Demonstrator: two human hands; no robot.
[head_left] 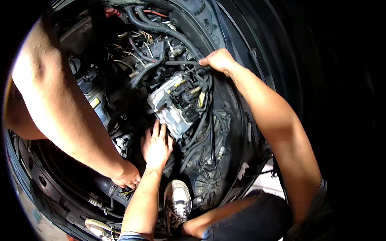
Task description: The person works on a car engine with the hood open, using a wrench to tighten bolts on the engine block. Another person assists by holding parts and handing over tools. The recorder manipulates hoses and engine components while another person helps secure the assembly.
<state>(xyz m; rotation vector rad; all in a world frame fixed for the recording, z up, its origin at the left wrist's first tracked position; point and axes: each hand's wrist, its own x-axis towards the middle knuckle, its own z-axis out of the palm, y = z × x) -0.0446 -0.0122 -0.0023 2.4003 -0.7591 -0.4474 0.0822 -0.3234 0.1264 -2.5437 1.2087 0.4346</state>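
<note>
My left hand [157,148] reaches in from below with its fingers stretched out and apart. Its fingertips rest at the lower left edge of a silver metal control module [175,120], which has several black plugs [189,94] with yellow labels on it. My right hand [219,61] is up beside the fender edge, thumb and fingertips pinched on the end of a thin black cable sleeve [183,62]. That sleeve runs left over the wiring above the module. What lies under my left palm is hidden.
Another person's arm comes in from the left, their hand [126,176] low beside my left forearm. A thick corrugated hose [161,28] crosses the top of the engine bay. My sneaker [177,201] stands below the module near a strut mount [207,184]; another shoe [98,228] is lower left.
</note>
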